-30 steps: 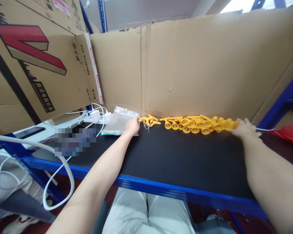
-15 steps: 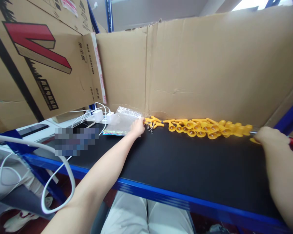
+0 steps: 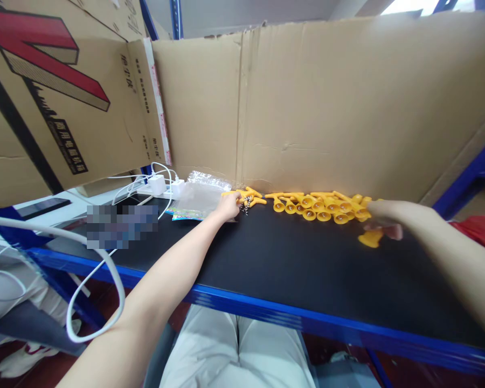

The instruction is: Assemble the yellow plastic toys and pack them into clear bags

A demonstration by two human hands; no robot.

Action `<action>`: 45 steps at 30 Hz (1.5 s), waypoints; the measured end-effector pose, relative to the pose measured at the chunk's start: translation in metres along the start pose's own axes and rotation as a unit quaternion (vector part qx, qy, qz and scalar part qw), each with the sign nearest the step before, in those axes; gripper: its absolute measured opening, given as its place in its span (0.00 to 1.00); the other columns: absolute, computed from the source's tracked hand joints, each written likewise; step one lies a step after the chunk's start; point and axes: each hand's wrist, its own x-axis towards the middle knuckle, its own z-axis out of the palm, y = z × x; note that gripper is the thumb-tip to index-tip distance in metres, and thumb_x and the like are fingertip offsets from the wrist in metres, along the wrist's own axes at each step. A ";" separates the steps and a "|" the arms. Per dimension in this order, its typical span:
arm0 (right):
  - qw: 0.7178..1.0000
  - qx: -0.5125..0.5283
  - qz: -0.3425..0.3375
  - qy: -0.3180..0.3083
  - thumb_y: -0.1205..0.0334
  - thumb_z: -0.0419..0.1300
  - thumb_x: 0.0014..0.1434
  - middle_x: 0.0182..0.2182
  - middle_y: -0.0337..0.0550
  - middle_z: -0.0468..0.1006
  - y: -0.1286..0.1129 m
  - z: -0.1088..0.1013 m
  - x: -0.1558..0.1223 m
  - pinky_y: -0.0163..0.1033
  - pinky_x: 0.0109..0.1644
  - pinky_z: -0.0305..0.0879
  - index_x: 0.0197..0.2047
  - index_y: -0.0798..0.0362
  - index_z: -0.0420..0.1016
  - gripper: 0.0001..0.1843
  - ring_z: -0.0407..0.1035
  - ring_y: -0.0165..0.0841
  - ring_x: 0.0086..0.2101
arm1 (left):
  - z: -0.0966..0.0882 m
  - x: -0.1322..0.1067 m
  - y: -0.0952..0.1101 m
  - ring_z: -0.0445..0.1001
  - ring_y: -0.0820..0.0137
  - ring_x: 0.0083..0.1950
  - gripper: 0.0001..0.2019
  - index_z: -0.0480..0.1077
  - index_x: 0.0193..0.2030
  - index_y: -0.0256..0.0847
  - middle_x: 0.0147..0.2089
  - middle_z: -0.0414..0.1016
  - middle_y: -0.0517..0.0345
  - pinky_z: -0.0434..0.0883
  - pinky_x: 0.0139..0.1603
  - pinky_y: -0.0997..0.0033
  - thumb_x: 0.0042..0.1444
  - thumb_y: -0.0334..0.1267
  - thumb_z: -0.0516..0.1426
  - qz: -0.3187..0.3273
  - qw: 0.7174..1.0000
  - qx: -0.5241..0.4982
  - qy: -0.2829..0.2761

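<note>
A row of several yellow plastic toy pieces (image 3: 319, 205) lies along the back of the black table (image 3: 275, 264), against a cardboard wall. My left hand (image 3: 227, 206) rests closed at the row's left end, on yellow pieces with small metal chains (image 3: 246, 205). My right hand (image 3: 382, 218) hovers at the row's right end, fingers pinched round one yellow piece (image 3: 371, 238) lifted just above the table. A clear plastic bag (image 3: 198, 196) lies just left of my left hand.
Cardboard sheets (image 3: 327, 108) wall the back and left. White chargers and cables (image 3: 157, 186) sit behind the bag, and a thick white cable (image 3: 105, 269) loops at the left. A red bag (image 3: 479, 226) lies at the far right. The table has a blue front edge (image 3: 286, 320).
My right hand went out to the right beyond the row, then came back left holding one yellow piece over the table. My left hand stayed at the row's left end.
</note>
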 end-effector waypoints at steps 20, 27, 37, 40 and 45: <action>0.937 0.232 -0.252 -0.065 0.48 0.60 0.46 0.20 0.37 0.68 -0.146 0.035 -0.057 0.33 0.24 0.55 0.31 0.53 0.65 0.17 0.62 0.27 0.20 | 0.002 -0.001 0.000 0.70 0.68 0.38 0.06 0.69 0.36 0.38 0.36 0.72 0.55 0.65 0.40 0.70 0.52 0.32 0.53 0.096 0.992 -0.072 -0.025; 0.931 0.227 -0.284 -0.003 0.49 0.59 0.48 0.29 0.40 0.70 -0.151 0.044 -0.054 0.33 0.30 0.58 0.30 0.53 0.64 0.16 0.65 0.30 0.29 | -0.002 -0.001 0.003 0.69 0.64 0.45 0.08 0.68 0.41 0.39 0.42 0.72 0.51 0.64 0.45 0.67 0.55 0.35 0.52 0.132 0.991 -0.024 0.012; 0.964 0.047 -0.261 0.011 0.63 0.56 0.52 0.46 0.53 0.71 -0.136 0.030 -0.057 0.39 0.43 0.62 0.46 0.56 0.66 0.16 0.67 0.42 0.44 | -0.007 -0.006 0.002 0.67 0.64 0.46 0.10 0.68 0.43 0.43 0.43 0.66 0.52 0.64 0.48 0.66 0.55 0.41 0.54 0.120 0.993 -0.005 0.005; 0.962 0.072 -0.263 -0.018 0.61 0.60 0.49 0.51 0.50 0.68 -0.128 0.027 -0.050 0.38 0.47 0.61 0.51 0.55 0.65 0.24 0.65 0.41 0.48 | -0.009 -0.008 0.004 0.67 0.64 0.47 0.12 0.68 0.45 0.43 0.43 0.65 0.52 0.63 0.49 0.66 0.55 0.41 0.54 0.111 0.994 -0.005 0.002; 0.961 0.064 -0.265 -0.043 0.63 0.60 0.49 0.42 0.48 0.74 -0.117 0.019 -0.046 0.37 0.41 0.62 0.46 0.56 0.69 0.20 0.69 0.38 0.41 | -0.011 -0.008 0.005 0.68 0.63 0.45 0.13 0.70 0.45 0.42 0.42 0.67 0.50 0.64 0.46 0.66 0.55 0.42 0.52 0.121 0.993 0.003 -0.002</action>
